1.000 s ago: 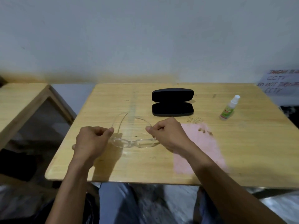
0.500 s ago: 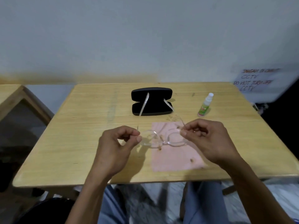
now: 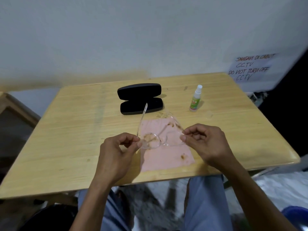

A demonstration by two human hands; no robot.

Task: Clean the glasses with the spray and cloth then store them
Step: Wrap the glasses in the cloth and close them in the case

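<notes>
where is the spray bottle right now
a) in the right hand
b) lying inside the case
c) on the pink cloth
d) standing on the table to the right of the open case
d: the spray bottle stands upright on the wooden table, right of the open black glasses case, while both hands pinch the clear glasses.

My view swung leftward so the table [image 3: 66, 130] tilted in frame, both hands carried the glasses [image 3: 155, 141] from bare wood at left to above the pink cloth [image 3: 166, 157] at centre, left hand [image 3: 116, 155] and right hand [image 3: 206, 144] spread wider, temples opened toward the black case [image 3: 140, 99].
</notes>
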